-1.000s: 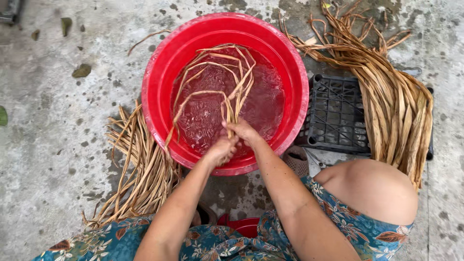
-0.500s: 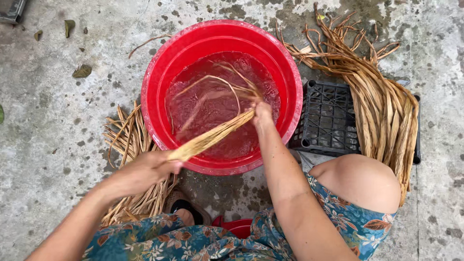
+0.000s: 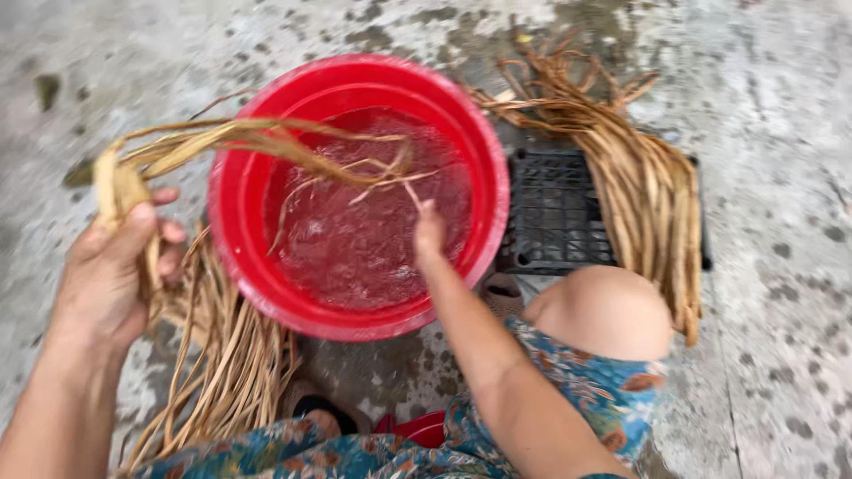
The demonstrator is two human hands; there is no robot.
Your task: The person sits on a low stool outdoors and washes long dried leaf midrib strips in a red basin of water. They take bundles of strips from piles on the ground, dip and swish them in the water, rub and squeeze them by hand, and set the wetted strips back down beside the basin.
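Two hands, left hand (image 3: 111, 266) gripping strips (image 3: 257, 142)

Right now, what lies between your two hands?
In the head view, wet reed strands stretch from the left hand to the right hand, over the red basin's rim.

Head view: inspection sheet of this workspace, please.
Surface: wet, stained concrete floor.
Job's things: red basin of water; bundle of wet strands lifted over its rim.
Clutter: strand pile left of basin; dry strands draped on a black crate.
Grips: left hand closed on the bundle's end; right hand over the water, at the strand tips.
Cables: nothing seen.
Surroundings: person's bare knee, patterned clothing.
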